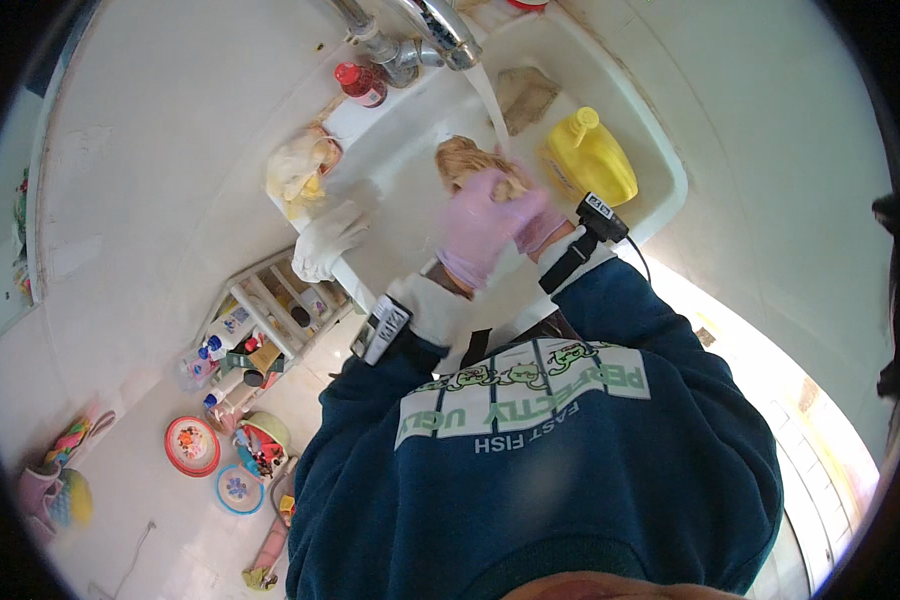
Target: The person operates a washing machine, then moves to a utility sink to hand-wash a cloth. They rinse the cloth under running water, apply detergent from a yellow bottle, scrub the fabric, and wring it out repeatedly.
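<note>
Both hands wear thin lilac gloves and meet over a white sink basin (401,206). Between them is a wet, bunched tan cloth (465,159). My left hand (476,221) closes around its near side, its edges slightly blurred. My right hand (534,214) grips the cloth from the right, partly hidden behind the left. Water (489,101) runs from the chrome faucet (446,34) down beside the cloth. A brownish cloth (525,97) lies flat in the basin behind the stream. Right of my hands, a yellow plastic jug (592,157) with a handle lies in the sink.
A red-capped bottle (361,84) stands on the sink ledge near the pipe. White gloves (330,240) drape over the left rim, beside a plastic bag (300,169). Below left stands a rack (270,300) with bottles. Basins, including a red-rimmed one (193,446), sit lower left.
</note>
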